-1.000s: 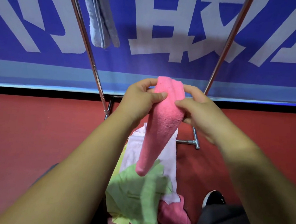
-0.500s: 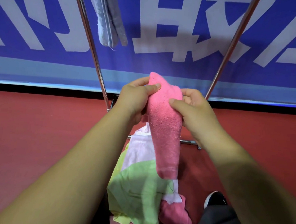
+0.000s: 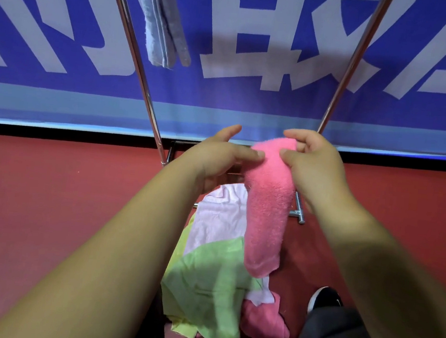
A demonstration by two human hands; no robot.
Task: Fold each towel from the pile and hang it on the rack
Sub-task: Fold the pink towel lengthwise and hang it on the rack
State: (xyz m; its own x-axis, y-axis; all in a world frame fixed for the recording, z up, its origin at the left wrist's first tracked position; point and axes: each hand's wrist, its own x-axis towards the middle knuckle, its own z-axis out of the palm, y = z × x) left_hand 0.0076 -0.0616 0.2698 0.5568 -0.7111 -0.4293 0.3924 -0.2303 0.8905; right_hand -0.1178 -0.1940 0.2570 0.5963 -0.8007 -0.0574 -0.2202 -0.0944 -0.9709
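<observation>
The right hand [image 3: 314,169] is pinched on the top end of a pink towel [image 3: 268,208], thumb on the near side and fingers curled over the far side, so the cloth is clamped between them. The left hand [image 3: 217,157] is loosely spread: its thumb tip touches the towel's upper left edge, while the forefinger is raised clear and closes on nothing. The towel hangs straight down from the right hand as one narrow, folded strip, its lower end free above the pile [image 3: 214,277].

The pile lies below the hands and between the forearms. In it I count four cloths showing: one white, one light green on top of it, one yellow strip along the left edge, and one more pink at the lower right. What may lie under these cannot be told.

The rack [image 3: 134,59] stands just past the hands, with two slanted metal poles rising left and right and a low crossbar joint showing beside the right wrist. One grey towel [image 3: 162,24] hangs folded at the upper left, beside the left pole; its top runs out of view.

Behind the rack is a blue banner [image 3: 250,100] with large white characters, above a red floor [image 3: 50,193]. One black shoe [image 3: 325,298] and a dark trouser leg show at the lower right.
</observation>
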